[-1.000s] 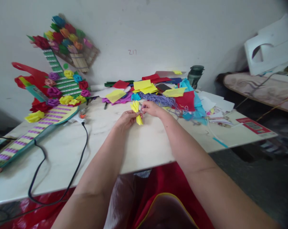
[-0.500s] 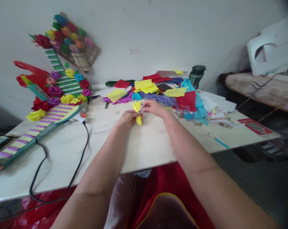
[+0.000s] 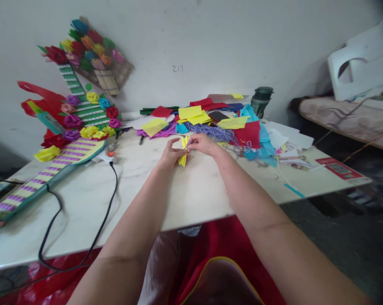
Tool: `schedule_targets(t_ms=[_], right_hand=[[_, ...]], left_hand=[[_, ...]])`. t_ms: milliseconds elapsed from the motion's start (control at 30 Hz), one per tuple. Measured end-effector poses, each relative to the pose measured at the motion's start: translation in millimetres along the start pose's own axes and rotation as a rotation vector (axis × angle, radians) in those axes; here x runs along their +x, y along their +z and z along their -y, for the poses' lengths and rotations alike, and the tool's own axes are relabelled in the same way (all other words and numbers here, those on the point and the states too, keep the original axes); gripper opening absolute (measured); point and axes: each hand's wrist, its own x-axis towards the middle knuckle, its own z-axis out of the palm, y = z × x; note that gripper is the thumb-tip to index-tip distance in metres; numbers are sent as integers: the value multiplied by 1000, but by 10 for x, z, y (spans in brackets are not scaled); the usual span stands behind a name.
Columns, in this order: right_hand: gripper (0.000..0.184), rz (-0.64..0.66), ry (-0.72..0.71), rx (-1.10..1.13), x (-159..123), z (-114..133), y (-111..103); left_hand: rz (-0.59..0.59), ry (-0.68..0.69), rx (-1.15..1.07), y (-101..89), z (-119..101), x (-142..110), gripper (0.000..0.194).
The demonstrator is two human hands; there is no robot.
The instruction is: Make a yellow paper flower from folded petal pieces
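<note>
A folded strip of yellow crepe-like paper (image 3: 183, 160), gathered at its middle, stands between my two hands above the table. My left hand (image 3: 172, 154) pinches it at the waist from the left, thumb against the paper and the index finger raised. From the right, my right hand (image 3: 200, 144) has its fingertips closed at the same waist, where a thin light purple strand seems to cross; the fingers hide most of it. Just behind the hands lies a tangle of purple yarn (image 3: 210, 132), with yellow paper sheets (image 3: 191, 112) above it.
At left stand a striped guitar-shaped board with paper flowers (image 3: 73, 152) and a black cable (image 3: 107, 212). Coloured paper, a red sheet (image 3: 247, 134) and a dark bottle (image 3: 261, 101) lie or stand along the wall. Scraps and a red card (image 3: 339, 168) are at right.
My left hand has turned and its index finger has lifted away from the yellow paper. The paper has tilted slightly. My right hand has shifted a little left, closer to the waist.
</note>
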Motion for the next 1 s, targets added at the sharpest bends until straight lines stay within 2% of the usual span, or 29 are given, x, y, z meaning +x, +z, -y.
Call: schedule_targets(t_ms=[267,533,700,1000], right_hand=[[4,-43,59,-52,1,12,24],[6,-34,62,-78,-26,73,39],[6,-27,74,-109,-16,29,47],[5,-18,-26,-446,-14,37,64]], left_hand=[[1,20,109,29,-31,-29,50],[-21,63,325,-8,20,31,41],[-91,108,498,-16,23,52,29],[-129,189,691,22,-5,57,28]])
